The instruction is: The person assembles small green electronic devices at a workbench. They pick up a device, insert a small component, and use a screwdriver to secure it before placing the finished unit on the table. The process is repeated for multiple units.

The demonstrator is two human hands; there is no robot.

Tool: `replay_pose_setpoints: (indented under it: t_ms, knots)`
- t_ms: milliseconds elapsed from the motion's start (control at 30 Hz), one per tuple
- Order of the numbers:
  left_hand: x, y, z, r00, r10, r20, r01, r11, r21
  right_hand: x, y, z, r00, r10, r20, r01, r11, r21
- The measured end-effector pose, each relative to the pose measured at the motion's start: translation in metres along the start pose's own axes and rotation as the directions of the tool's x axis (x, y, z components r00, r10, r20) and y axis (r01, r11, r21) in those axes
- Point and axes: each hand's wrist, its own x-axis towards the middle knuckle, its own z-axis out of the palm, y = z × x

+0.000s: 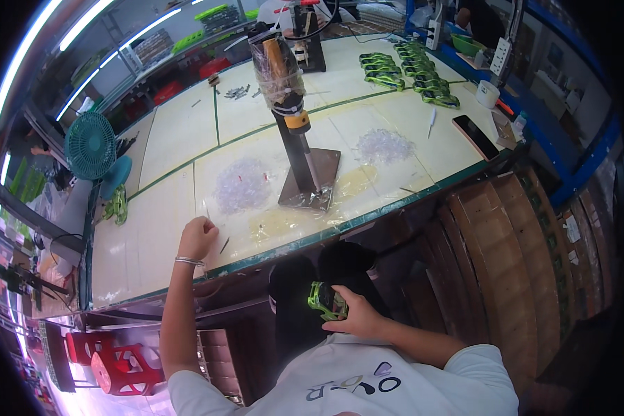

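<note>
My right hand (pixel 359 316) grips a bright green and black plastic part (pixel 324 301) in front of my lap, below the table edge. Its exact kind is not clear. With the fingers curled together, my left hand (pixel 198 238) rests at the table's near edge; whatever it may hold is hidden. Just beyond it lies a loose pile of small clear plastic pieces (pixel 243 186), and a thin dark pin-like piece (pixel 224 245) is beside it. A press-like stand (pixel 310 187) holding a yellow-collared, plastic-wrapped driver (pixel 297 122) rises from the table in front of me.
A second clear pile (pixel 385 146) sits right of the stand. Rows of green parts (pixel 417 71) lie at the far right, near a phone (pixel 475 137), a white pen (pixel 432 122) and a cup (pixel 487 94). A green fan (pixel 90 145) stands left; red stools (pixel 126 369) are lower left.
</note>
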Motion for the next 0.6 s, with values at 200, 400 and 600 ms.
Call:
replay_pose_setpoints:
  t_ms: [200, 400, 600]
  knots:
    - [-0.048, 0.032, 0.008, 0.99, -0.125, -0.064, 0.055, 0.764, -0.643, 0.009, -0.007, -0.017, 0.989, -0.085, -0.121, 0.091, 0.995, 0.041]
    - [-0.114, 0.122, 0.022, 0.99, 0.142, 0.012, -0.037, 0.335, -0.942, 0.017, -0.026, -0.033, 0.97, -0.175, -0.167, 0.179, 0.984, 0.006]
    - [-0.128, 0.156, 0.03, 0.945, 0.326, -0.015, -0.122, 0.31, -0.943, 0.022, -0.037, -0.037, 0.962, -0.229, -0.149, 0.226, 0.973, -0.038]
